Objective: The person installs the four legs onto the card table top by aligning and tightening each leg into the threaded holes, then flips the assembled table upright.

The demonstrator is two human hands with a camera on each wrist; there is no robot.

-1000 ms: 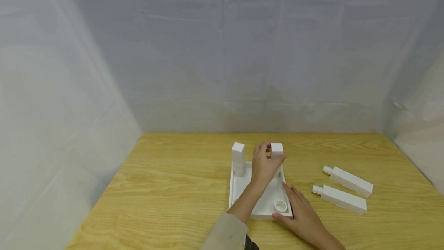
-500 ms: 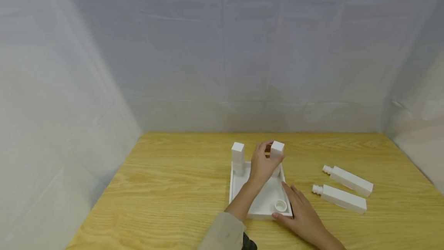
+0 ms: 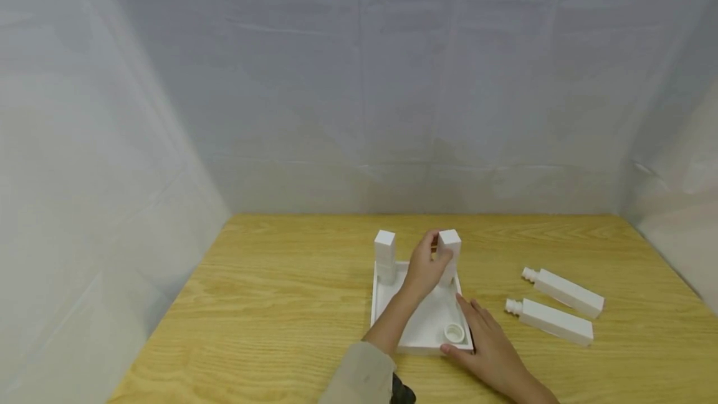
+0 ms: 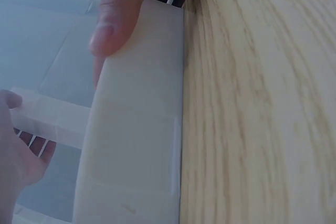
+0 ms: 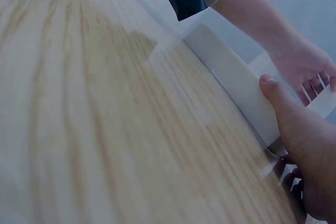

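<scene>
Head view: left hand (image 3: 424,270) reached over the white tray (image 3: 387,317), fingers and thumb curled round the upright white post (image 3: 449,248) at the tray's far right corner. Second post (image 3: 384,253) standing just to the left of that hand, at the other far corner. Right hand (image 3: 487,343) laid against the tray's near right corner, fingers nearly straight along the side wall, thumb at the near edge; a small round socket (image 3: 454,331) just inside that thumb. Two more posts (image 3: 555,308) lying loose on the wooden table (image 3: 269,304), well off to the right.

Left wrist view: tray wall (image 4: 134,145) seen close, a thumb (image 4: 113,22) pressed on its edge.

Right wrist view: thumb (image 5: 286,114) against the tray edge (image 5: 231,80); the other forearm (image 5: 257,17) crossing beyond.

Probably light, stiff, smooth plastic, a little slippery; best pinched on flat opposite faces near the top.
</scene>
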